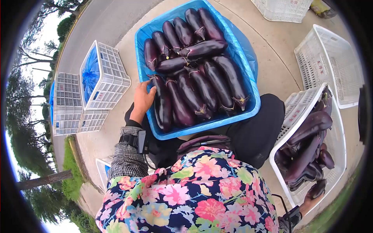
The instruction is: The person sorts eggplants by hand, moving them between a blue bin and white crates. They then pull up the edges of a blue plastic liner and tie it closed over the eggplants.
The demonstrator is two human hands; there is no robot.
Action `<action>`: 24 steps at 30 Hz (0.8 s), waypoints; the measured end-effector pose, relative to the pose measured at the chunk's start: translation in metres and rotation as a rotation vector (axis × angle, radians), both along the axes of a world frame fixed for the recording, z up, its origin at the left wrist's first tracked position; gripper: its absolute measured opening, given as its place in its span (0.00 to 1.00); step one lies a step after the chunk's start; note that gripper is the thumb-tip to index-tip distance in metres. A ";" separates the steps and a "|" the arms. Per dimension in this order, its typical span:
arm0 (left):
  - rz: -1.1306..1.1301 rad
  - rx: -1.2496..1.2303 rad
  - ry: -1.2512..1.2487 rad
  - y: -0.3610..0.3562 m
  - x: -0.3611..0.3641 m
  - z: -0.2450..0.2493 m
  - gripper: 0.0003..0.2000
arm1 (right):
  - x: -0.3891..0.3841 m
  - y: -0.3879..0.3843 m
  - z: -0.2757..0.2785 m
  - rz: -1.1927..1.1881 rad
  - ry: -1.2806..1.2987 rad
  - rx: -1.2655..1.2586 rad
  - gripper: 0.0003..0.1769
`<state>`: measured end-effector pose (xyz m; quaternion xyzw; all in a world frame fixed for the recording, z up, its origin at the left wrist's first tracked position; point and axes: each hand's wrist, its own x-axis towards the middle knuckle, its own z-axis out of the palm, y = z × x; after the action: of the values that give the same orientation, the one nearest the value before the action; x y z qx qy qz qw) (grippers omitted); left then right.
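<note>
A crate lined with blue plastic [254, 101] sits before my knees, filled with dark purple eggplants [202, 83] laid in rows. My left hand [143, 99] grips this crate's left rim, thumb over the edge, close beside the nearest eggplant [161, 105]. Down at the lower right, my right hand [310, 202] is closed around one eggplant [316, 189] at the near edge of a white plastic crate [339, 155]. Loosely piled eggplants [307, 147] lie inside that white crate. Part of my right hand is cut off by the dark lens border.
Another white crate [324, 58] stands beyond the one on my right, and one more [281, 9] is at the top. On the left, white crates with blue liners [105, 77] are stacked. Concrete ground [268, 50] lies underneath, with a road [105, 23] beyond.
</note>
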<state>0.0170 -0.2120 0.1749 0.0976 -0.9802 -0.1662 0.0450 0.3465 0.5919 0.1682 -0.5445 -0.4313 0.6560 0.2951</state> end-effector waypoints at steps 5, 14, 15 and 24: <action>-0.204 -0.273 -0.035 0.011 0.020 -0.012 0.21 | -0.144 -0.119 0.081 0.305 0.218 0.036 0.33; -0.184 -0.050 0.113 0.003 0.035 -0.024 0.21 | -0.411 -0.475 0.084 1.901 0.090 1.379 0.39; -0.187 -0.017 0.119 0.002 0.036 -0.022 0.21 | -0.428 -0.506 0.071 1.963 0.182 1.559 0.41; -0.158 0.093 0.102 0.001 0.038 -0.019 0.22 | -0.468 -0.589 -0.026 1.889 0.274 1.850 0.39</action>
<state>0.0549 -0.2108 0.1563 0.0134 -0.9725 -0.2194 0.0769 -0.1215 0.0029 0.1423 0.4324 -0.8927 0.1235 0.0291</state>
